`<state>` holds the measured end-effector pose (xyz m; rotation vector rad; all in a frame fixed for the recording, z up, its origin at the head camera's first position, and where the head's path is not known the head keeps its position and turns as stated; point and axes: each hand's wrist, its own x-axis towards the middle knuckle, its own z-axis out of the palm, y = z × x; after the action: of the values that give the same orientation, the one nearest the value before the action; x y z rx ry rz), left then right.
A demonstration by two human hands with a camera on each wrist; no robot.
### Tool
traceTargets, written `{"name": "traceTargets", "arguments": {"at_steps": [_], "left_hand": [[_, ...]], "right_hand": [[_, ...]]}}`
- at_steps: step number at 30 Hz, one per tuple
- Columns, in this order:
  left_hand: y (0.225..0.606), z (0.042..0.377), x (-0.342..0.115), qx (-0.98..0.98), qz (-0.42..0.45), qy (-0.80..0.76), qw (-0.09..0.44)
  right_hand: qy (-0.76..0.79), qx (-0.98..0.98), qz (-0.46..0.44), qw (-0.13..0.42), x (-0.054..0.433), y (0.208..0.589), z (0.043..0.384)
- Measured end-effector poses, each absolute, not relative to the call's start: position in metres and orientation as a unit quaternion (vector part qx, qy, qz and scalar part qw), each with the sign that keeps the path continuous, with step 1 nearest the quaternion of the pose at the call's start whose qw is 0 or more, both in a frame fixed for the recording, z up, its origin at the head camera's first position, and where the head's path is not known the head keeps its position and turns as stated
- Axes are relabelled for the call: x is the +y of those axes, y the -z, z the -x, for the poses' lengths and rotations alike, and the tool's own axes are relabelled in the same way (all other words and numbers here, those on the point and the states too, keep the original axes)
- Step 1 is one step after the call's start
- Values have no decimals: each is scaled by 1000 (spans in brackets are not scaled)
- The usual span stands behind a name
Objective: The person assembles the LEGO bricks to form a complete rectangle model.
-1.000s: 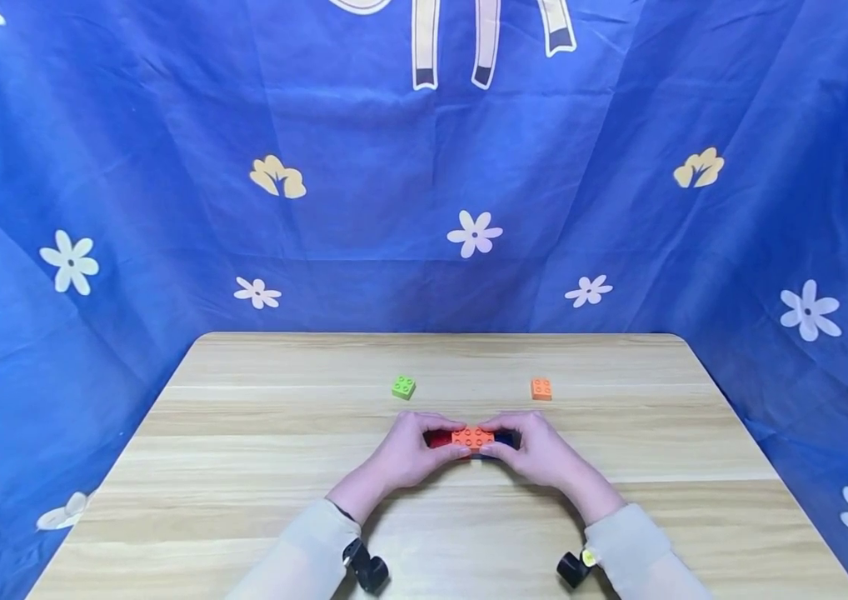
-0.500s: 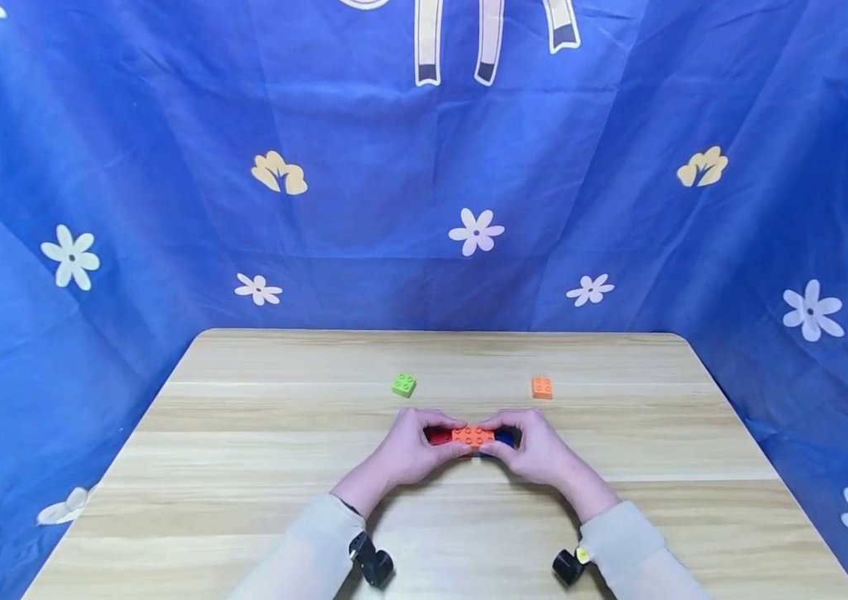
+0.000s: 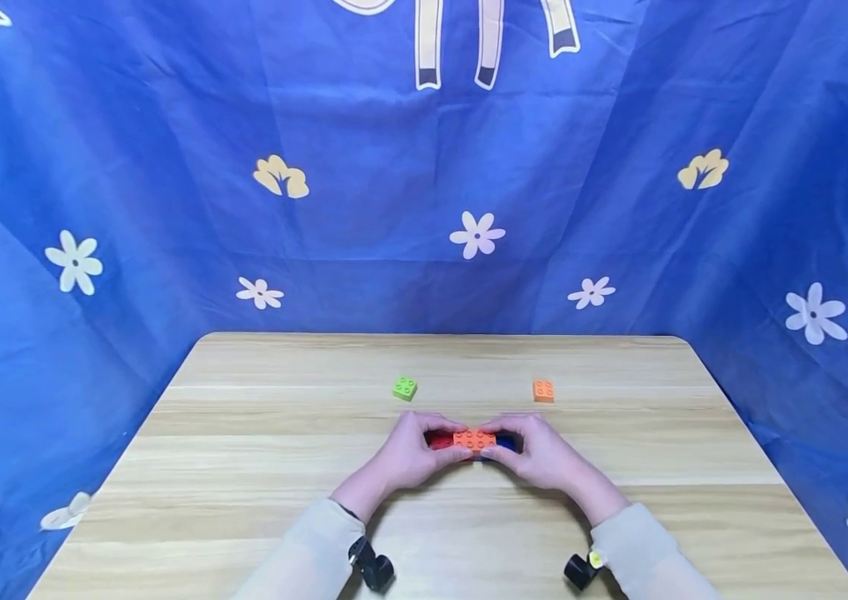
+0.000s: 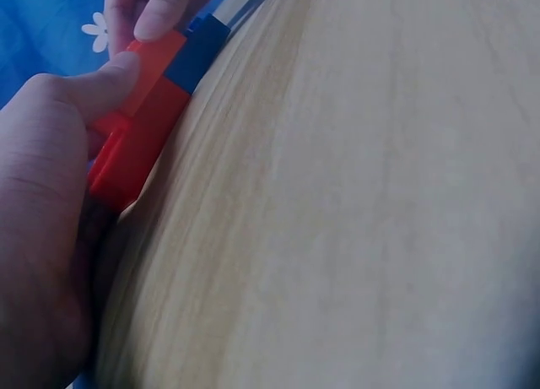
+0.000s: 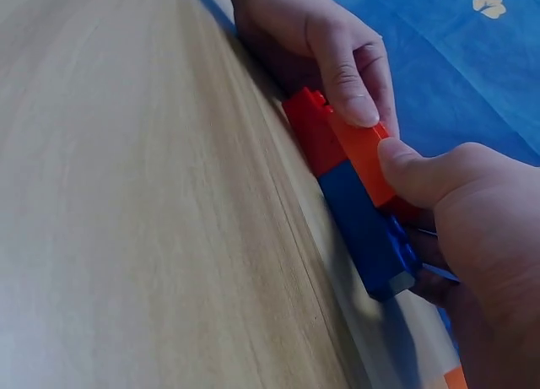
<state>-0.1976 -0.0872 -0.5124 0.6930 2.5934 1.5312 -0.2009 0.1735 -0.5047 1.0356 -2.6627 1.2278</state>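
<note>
An orange eight-stud toy brick (image 3: 475, 439) lies across the tops of a red brick (image 5: 316, 136) and a blue brick (image 5: 361, 229), which sit end to end on the table. My left hand (image 3: 411, 450) pinches the orange brick's left half between thumb and fingers, over the red brick. From the other side my right hand (image 3: 541, 452) pinches its right half, above the blue brick. Both thumbs are on the near side of the orange brick. Whether its underside is fully seated on the two lower bricks cannot be told.
Beyond the hands, a small green brick (image 3: 405, 388) lies to the left and a small orange brick (image 3: 543, 391) to the right. The wooden table (image 3: 244, 467) ends at a blue patterned cloth (image 3: 364, 208) behind and at both sides.
</note>
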Motion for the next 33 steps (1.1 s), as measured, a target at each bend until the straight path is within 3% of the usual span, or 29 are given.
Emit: {"name": "traceTargets", "arguments": {"at_steps": [18,33], "left_hand": [[518,197,-88,836,-237,-494,14],[514,195,-89,841,-222,-493,20]], "right_hand": [[-401,-863,-306,-16,181,496,199],[-424,-860,-284,9,204,479,204]]}}
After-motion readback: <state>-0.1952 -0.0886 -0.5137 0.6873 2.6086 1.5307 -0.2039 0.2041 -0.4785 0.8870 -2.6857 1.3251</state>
